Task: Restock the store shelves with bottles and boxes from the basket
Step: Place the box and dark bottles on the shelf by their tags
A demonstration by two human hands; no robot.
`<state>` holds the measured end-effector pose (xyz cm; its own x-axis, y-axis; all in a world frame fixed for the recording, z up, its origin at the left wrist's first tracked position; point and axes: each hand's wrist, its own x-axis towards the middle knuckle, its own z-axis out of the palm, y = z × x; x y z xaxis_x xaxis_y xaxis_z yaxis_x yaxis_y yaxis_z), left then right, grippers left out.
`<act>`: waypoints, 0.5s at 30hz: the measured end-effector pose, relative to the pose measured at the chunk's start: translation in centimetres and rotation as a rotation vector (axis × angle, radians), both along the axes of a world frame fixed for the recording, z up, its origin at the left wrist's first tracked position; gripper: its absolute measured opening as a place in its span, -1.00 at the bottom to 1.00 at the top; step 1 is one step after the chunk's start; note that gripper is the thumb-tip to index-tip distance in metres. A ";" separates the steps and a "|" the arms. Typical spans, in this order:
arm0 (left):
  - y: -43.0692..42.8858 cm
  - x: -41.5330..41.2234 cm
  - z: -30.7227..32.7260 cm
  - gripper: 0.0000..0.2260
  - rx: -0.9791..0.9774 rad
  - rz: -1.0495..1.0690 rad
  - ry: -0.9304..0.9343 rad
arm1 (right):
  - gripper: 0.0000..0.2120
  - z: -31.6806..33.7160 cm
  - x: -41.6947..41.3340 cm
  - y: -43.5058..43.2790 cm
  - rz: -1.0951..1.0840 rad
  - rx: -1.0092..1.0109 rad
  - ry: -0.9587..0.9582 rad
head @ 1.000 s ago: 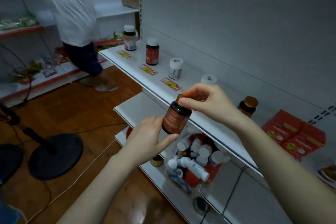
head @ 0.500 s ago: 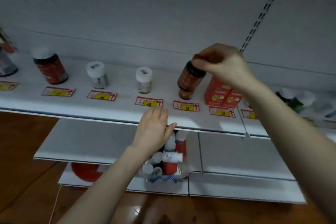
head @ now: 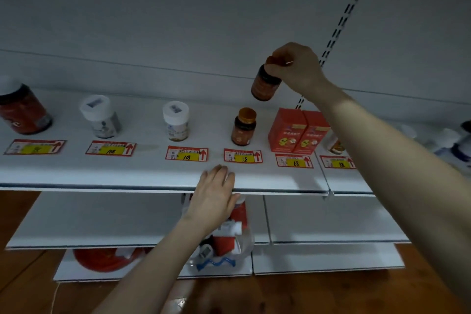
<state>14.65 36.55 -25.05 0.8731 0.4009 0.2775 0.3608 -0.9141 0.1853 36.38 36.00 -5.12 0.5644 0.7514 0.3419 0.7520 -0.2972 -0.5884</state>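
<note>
The white top shelf (head: 127,173) runs across the view, its front edge lined with price tags. Below its front edge, on a lower shelf, sits the clear basket (head: 246,239), stocked with white-capped bottles and red packs.

Toward the right end of the top shelf stand two red boxes (head: 298,130) side by side. Just left of them is an amber bottle (head: 243,127), upright behind the "58" tag (head: 243,156).

The right hand (head: 297,69) is curled over the cap of a matching amber bottle (head: 265,84). It holds that bottle in the air above and behind the standing one, near the back wall. The held bottle hangs below and slightly left of the hand. Its long axis is close to vertical, with the base tipped a little leftward.

The free spot looks to be straight down, behind the standing bottle and left of the boxes. Judging by that, the move is a short lowering by the right hand, with the bottle brought upright.

The left hand (head: 216,194) lies flat with straight fingers on the shelf's front edge, holding nothing.
</note>
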 end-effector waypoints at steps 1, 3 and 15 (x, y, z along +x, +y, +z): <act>0.0 0.0 -0.2 -0.65 0.010 0.002 -0.012 | -0.72 -0.4 0.3 0.7 0.002 -0.031 0.014; 0.1 0.1 -0.4 -0.64 0.016 0.011 -0.026 | -0.70 -1.3 0.9 1.9 0.015 -0.101 0.042; 0.1 0.0 -0.4 -0.60 0.007 0.014 -0.068 | -0.60 -6.8 1.5 5.6 0.132 -0.338 0.222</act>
